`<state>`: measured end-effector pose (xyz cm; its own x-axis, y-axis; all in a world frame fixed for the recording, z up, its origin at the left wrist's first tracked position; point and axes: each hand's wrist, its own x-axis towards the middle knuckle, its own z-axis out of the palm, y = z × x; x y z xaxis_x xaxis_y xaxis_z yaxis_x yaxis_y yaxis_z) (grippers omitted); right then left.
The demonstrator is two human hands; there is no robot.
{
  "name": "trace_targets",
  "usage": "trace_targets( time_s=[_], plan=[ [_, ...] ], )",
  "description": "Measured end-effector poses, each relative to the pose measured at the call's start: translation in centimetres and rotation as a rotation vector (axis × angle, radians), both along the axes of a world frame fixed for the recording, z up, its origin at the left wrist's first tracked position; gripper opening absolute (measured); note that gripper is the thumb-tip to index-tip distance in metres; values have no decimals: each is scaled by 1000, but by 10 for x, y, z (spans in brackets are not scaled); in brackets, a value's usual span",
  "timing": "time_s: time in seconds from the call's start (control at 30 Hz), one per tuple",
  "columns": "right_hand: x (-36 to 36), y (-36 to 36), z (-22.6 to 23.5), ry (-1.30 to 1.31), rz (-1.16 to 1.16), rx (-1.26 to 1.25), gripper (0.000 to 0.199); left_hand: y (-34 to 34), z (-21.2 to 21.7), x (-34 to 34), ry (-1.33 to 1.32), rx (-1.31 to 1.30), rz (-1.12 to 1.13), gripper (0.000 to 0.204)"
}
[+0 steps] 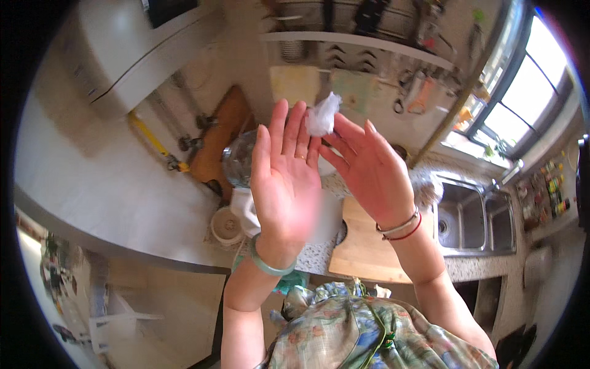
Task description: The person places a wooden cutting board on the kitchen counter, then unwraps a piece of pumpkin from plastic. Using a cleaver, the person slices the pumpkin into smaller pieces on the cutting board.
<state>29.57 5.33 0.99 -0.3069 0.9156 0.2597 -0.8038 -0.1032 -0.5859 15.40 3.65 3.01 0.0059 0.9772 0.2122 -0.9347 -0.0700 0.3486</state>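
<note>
Both bare hands are raised over a kitchen counter, palms up and apart, fingers stretched out and clasping nothing. The left hand [286, 175] and right hand [378, 172] angle toward each other, and a crumpled white wad [322, 115] sits at the far end, between their fingertips. It seems lightly supported there rather than pinched, perhaps to keep it clear of the palms; exactly which fingers bear it is hard to tell.

Below and right lies a wooden cutting board [369, 249], partly hidden by the right arm. Farther right, beyond a clear bundle [427, 189], is a double steel sink [461, 221] near a window [525, 89]. To the left, the left hand partly covers a clear jar [239, 161] and a white appliance [244, 208]; a round cream container [227, 226] stands beside them. A brown board [221, 138] leans behind. Utensils hang on the far wall.
</note>
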Motion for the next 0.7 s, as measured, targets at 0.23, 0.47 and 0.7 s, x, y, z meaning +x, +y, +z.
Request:
trace_targets(
  time_s=[0.23, 0.47, 0.7],
  plan=[
    [102, -101, -52, -64, -288, -163, 50, -51, -62, 99, -58, -180, -358, 49],
    [188, -185, -92, -97, -525, -260, 50, -96, -108, 196, 41, -289, -600, 47],
    [245, -236, -123, -216, -737, -269, 47, -118, -143, 267, 34, -376, -809, 44]
  ],
)
